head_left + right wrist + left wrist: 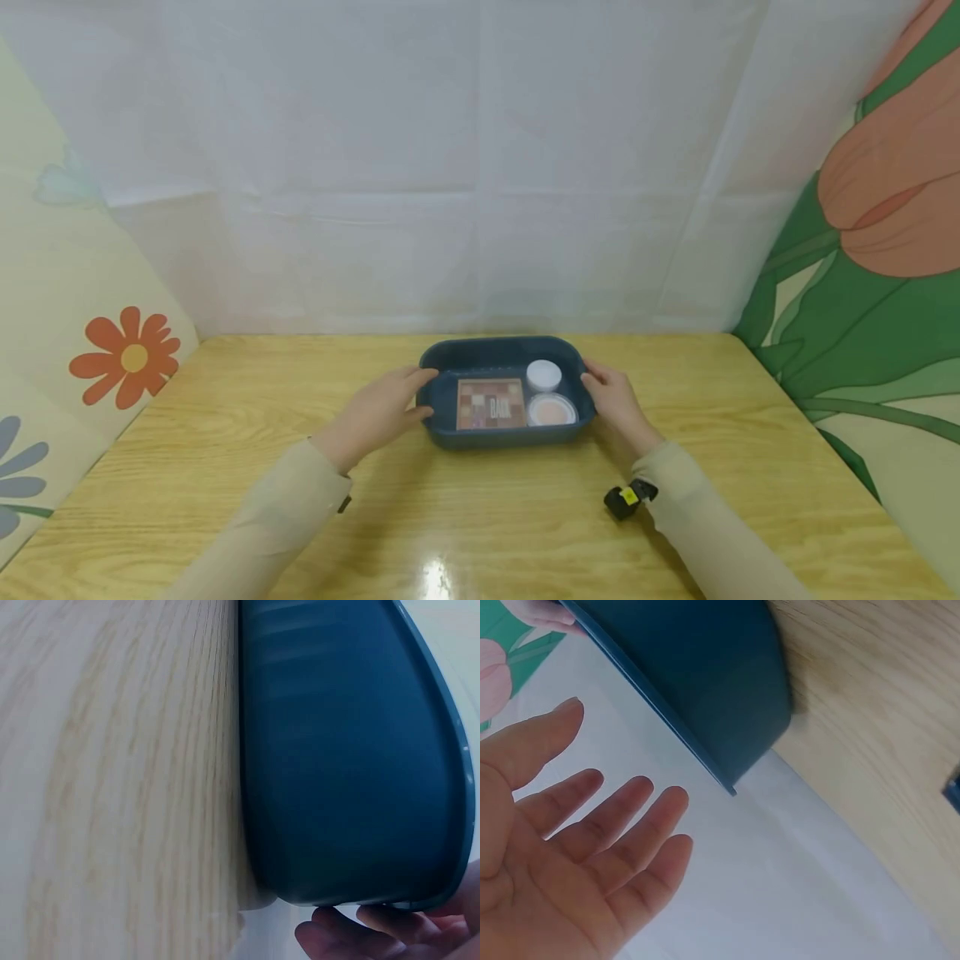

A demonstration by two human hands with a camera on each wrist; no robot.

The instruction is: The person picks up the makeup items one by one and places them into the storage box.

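A dark blue plastic basket [504, 439] with rounded corners is at the far middle of the table. Inside lie an eyeshadow palette [480, 407], a round white lid or case [543, 375] and a round compact [552, 411] with a pale pink centre. My left hand [378, 414] is at the basket's left end. In the left wrist view, that hand [577, 847] has its fingers spread, apart from the basket wall [697, 675]. At the right end, my right hand [617, 407] holds the rim, thumb on top; the right wrist view shows its fingers [352, 937] against the outer end.
The wood-grain table [262, 400] runs back to a white cloth [480, 167]. Flower-patterned panels [885, 333] stand at both sides. A small black device [622, 502] with a yellow mark is strapped to my right wrist.
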